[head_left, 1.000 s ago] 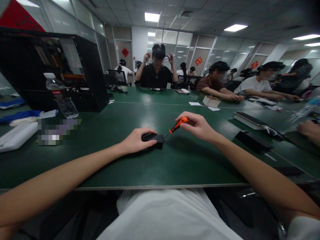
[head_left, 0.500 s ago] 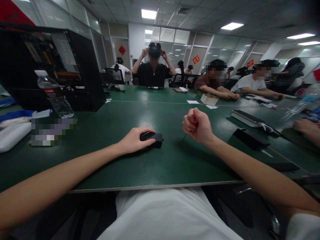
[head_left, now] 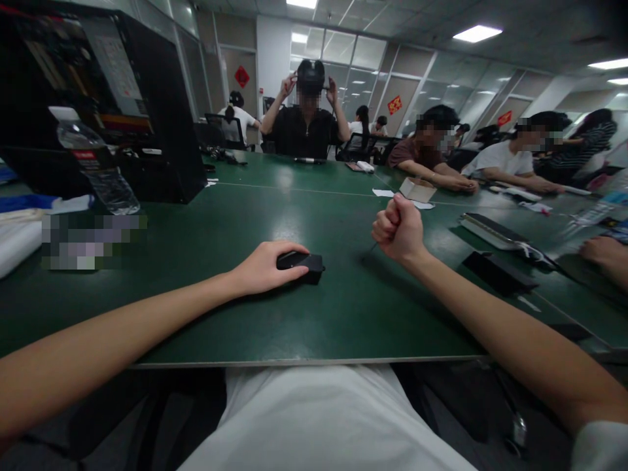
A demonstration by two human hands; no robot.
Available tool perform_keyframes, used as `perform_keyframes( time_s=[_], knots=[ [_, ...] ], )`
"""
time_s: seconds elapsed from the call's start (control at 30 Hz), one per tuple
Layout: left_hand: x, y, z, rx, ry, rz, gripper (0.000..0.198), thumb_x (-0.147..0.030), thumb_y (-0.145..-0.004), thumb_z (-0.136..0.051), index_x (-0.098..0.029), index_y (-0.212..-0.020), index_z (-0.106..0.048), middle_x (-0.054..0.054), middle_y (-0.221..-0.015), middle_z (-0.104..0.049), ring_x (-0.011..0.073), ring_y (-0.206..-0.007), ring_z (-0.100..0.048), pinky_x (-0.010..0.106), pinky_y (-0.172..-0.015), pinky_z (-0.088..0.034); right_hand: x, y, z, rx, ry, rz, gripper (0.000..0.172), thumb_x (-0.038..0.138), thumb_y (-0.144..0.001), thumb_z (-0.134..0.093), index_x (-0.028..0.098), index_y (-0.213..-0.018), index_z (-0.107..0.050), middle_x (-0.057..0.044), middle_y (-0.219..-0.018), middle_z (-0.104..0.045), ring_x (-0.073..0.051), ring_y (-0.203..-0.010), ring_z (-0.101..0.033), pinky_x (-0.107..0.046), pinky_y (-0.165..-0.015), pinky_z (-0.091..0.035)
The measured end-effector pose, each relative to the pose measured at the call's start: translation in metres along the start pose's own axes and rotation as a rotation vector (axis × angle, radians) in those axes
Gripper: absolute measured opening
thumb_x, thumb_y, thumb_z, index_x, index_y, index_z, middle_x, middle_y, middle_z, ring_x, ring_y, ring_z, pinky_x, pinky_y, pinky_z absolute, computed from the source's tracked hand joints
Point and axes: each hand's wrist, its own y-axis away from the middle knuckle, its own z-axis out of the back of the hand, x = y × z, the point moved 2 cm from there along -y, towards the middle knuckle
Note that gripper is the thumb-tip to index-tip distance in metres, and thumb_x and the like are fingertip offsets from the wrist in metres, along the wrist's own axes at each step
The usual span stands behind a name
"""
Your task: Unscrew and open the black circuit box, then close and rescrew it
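Observation:
My left hand (head_left: 262, 267) rests on the green table, its thumb and fingers wrapped round a small black box-shaped block (head_left: 314, 267). The block's right end sticks out past my fingertips. To the right, my right hand (head_left: 400, 229) is closed in a fist above the table. A thin dark shaft, looking like that of a screwdriver (head_left: 374, 246), slants down to the left from under the fist. Its handle is hidden inside my fingers. The two hands are apart, and the shaft does not touch the block.
At left stand an opened black computer case (head_left: 167, 124) and a water bottle (head_left: 101, 163). On the right lie a dark flat device with a cable (head_left: 495, 232), a black box (head_left: 499, 273) and a small cardboard box (head_left: 417, 189). Several people sit around the table (head_left: 294, 327).
The view has tipped slightly downward. My right fist has turned a little, so the red handle seen in it before is now hidden. My left hand keeps its hold on the block.

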Motion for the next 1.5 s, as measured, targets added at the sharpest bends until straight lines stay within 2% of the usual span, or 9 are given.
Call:
perform_keyframes(
  time_s=[0.13,0.3,0.43,0.63,0.83,1.13,1.5],
  knots=[
    [0.0,0.0,0.0,0.006,0.004,-0.003,0.04,-0.043,-0.088,-0.068,-0.017,-0.118,-0.072,0.009,-0.115,-0.074,0.0249,-0.1,-0.068,0.035,-0.095,-0.05,0.002,0.0,-0.001,-0.003,-0.026,-0.043,0.062,0.064,-0.081,-0.065,0.023,-0.059,-0.025,0.008,-0.046,-0.014,-0.008,-0.039,-0.008,-0.023,-0.035,-0.01],
    [0.0,0.0,0.0,0.003,-0.002,-0.011,0.041,-0.043,-0.088,-0.068,-0.017,-0.119,-0.071,0.009,-0.116,-0.074,0.0255,-0.101,-0.068,0.035,-0.095,-0.051,0.0,0.001,-0.002,0.019,-0.054,-0.027,0.068,0.075,-0.082,-0.061,0.021,-0.059,-0.026,0.008,-0.046,-0.015,-0.007,-0.038,-0.01,-0.022,-0.034,-0.011],
    [0.0,0.0,0.0,0.0,-0.012,-0.015,0.041,-0.043,-0.088,-0.068,-0.017,-0.119,-0.071,0.009,-0.115,-0.074,0.0254,-0.101,-0.069,0.035,-0.095,-0.051,-0.007,0.005,-0.008,0.091,-0.065,-0.079,0.077,0.089,-0.073,-0.058,0.02,-0.054,-0.028,0.007,-0.043,-0.015,-0.006,-0.036,-0.013,-0.022,-0.034,-0.015],
    [-0.002,0.001,0.0,0.006,-0.043,-0.026,0.04,-0.041,-0.089,-0.067,-0.015,-0.119,-0.07,0.008,-0.113,-0.074,0.0228,-0.099,-0.069,0.033,-0.093,-0.051,-0.021,0.015,-0.018,0.104,-0.055,-0.194,0.083,0.099,-0.063,-0.05,0.021,-0.055,-0.024,0.008,-0.048,-0.014,-0.005,-0.04,-0.01,-0.02,-0.036,-0.008],
    [-0.003,0.001,0.0,0.011,-0.042,-0.023,0.041,-0.041,-0.09,-0.066,-0.014,-0.12,-0.07,0.008,-0.115,-0.074,0.0222,-0.101,-0.069,0.033,-0.096,-0.051,-0.035,0.018,-0.01,-0.006,-0.085,-0.26,0.082,0.099,-0.063,-0.05,0.021,-0.06,-0.022,0.008,-0.05,-0.016,-0.005,-0.041,-0.01,-0.021,-0.038,-0.008],
    [-0.004,0.002,0.0,0.01,-0.047,0.001,0.042,-0.042,-0.09,-0.066,-0.015,-0.122,-0.07,0.009,-0.119,-0.073,0.0232,-0.105,-0.068,0.035,-0.098,-0.051,-0.047,0.015,0.0,-0.155,-0.134,-0.364,0.076,0.094,-0.076,-0.042,0.021,-0.067,-0.021,0.009,-0.049,-0.013,-0.005,-0.04,-0.009,-0.019,-0.038,-0.009],
    [-0.007,0.006,-0.003,-0.007,-0.058,-0.011,0.04,-0.041,-0.09,-0.065,-0.017,-0.122,-0.069,0.008,-0.119,-0.073,0.0233,-0.106,-0.068,0.035,-0.098,-0.051,-0.049,0.009,-0.004,-0.124,-0.076,-0.479,0.073,0.089,-0.079,-0.046,0.023,-0.07,-0.019,0.01,-0.046,-0.016,-0.005,-0.038,-0.01,-0.019,-0.037,-0.009]
  ],
)
